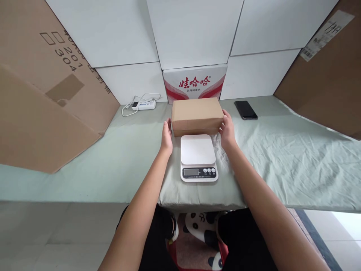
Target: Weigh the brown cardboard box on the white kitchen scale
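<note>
A closed brown cardboard box (pixel 197 110) rests on the cloth-covered table (pixel 135 158), just behind a white digital kitchen scale (pixel 197 150). My left hand (pixel 167 137) is against the box's left end, and my right hand (pixel 228 130) holds its right end with the fingers partly hidden behind it. Both palms face inward, so the box sits between them. The scale's plate is bare, with its dark display and several round buttons turned toward me; its display looks blank.
A black phone (pixel 246 110) lies at the back right. At the back left is a white power strip (pixel 143 105) with a coiled cable. Behind stands a red-and-white carton (pixel 194 82) against white boxes; large cardboard panels (pixel 50 94) flank both sides.
</note>
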`<state>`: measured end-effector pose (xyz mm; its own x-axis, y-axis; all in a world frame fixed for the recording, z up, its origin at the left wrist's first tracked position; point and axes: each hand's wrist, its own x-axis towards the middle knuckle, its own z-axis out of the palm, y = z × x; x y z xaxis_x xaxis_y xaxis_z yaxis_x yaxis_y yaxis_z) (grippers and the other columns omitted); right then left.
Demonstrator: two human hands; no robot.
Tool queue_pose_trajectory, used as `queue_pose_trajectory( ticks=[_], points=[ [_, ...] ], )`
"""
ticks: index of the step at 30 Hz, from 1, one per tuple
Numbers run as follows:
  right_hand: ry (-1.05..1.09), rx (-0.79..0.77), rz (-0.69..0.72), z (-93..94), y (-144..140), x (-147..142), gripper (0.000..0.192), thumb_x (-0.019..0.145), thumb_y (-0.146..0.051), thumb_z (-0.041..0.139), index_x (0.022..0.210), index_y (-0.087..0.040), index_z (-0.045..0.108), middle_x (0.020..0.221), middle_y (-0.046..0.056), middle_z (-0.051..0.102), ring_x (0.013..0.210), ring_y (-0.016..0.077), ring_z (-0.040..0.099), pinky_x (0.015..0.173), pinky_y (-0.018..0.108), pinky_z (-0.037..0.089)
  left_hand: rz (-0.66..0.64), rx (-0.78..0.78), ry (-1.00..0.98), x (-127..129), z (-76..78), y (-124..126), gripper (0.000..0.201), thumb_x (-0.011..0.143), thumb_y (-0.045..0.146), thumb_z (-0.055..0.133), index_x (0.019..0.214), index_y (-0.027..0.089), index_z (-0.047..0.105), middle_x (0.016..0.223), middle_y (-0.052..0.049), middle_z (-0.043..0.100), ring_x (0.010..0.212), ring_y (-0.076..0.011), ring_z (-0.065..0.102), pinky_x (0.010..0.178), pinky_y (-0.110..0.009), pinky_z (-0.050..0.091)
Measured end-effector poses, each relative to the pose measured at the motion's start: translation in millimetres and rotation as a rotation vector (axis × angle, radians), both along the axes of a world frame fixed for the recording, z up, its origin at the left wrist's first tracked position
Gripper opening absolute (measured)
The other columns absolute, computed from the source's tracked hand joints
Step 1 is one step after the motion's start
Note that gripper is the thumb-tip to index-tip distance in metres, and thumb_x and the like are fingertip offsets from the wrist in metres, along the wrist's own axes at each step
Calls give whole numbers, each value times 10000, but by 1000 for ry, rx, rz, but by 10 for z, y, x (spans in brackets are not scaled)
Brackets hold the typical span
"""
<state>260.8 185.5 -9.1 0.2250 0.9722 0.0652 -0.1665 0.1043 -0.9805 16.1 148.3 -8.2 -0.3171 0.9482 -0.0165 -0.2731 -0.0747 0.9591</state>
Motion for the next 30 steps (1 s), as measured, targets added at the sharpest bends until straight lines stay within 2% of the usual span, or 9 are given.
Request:
queue_pose_trajectory(
  ticks=[5,10,17,26,30],
  points=[
    [-14,2,-5,-13,27,6,700,925,-694,549,1560,-402,565,1727,13,593,1580,321,596,1328,581,484,-2,-3,3,-1,-17,4,690,1173,616,275,1688,252,553,1852,-70,464,1740,-234,414,1418,-370,356],
    [-33,-5,-3,-32,44,17,690,947,-698,527,1577,-417,553,1742,6,580,1590,311,589,1330,582,482,1,-11,-3,6,2,0,665,1182,565,259,1689,249,549,1844,-75,474,1730,-230,435,1420,-394,362],
    [-44,6,4,-52,43,23,687,943,-728,528,1569,-447,574,1724,-13,590,1604,307,559,1275,556,537,-8,-25,-16,22,37,-23,674,1188,558,234,1705,244,532,1844,-58,477,1728,-204,435,1409,-349,364],
    [-10,-17,-14,16,-6,-24,722,931,-690,534,1596,-410,531,1774,1,542,1641,286,533,1364,548,445,-7,-32,-29,18,35,-9,675,1193,565,225,1703,252,537,1847,-58,474,1728,-198,433,1399,-323,369],
    [6,-21,-20,21,-5,-27,701,928,-654,540,1578,-391,535,1778,4,541,1660,274,515,1388,541,423,-5,-13,-27,28,41,-5,667,1184,586,263,1687,262,560,1839,-64,487,1727,-223,438,1406,-353,369]
  ],
)
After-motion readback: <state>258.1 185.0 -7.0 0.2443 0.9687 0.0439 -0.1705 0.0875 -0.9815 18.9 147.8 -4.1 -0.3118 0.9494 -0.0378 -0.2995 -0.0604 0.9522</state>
